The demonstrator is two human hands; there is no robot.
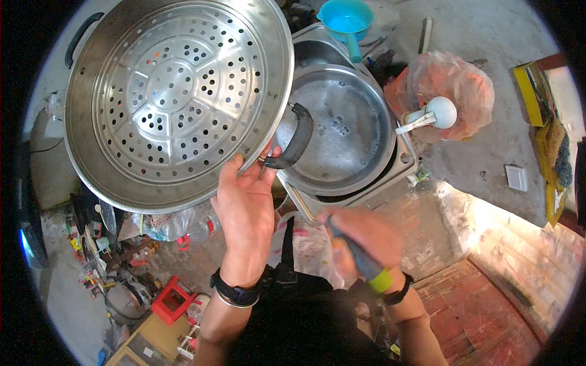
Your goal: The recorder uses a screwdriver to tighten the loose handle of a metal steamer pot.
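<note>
My left hand point(247, 195) grips the rim of a large steel steamer tier point(170, 85) at its lower right, beside one black handle point(299, 140). The tier is tilted, with its perforated bottom facing me. In my right hand point(381, 235), blurred by motion, is a grey handle-like thing point(354, 247) with a lime-green end; its exact kind I cannot make out. This hand is low, apart from the tier. Between and beyond my hands, a round steel pan point(342, 137) with some liquid and bubbles rests on a steel sink-like frame point(403, 160).
A blue ladle-like dipper point(346, 18) lies behind the pan. To the right are an orange plastic bag point(439, 79) and a white round-headed object point(441, 113). Clutter and a red plastic stool point(175, 300) stand at lower left. Red boards point(479, 311) lie at lower right.
</note>
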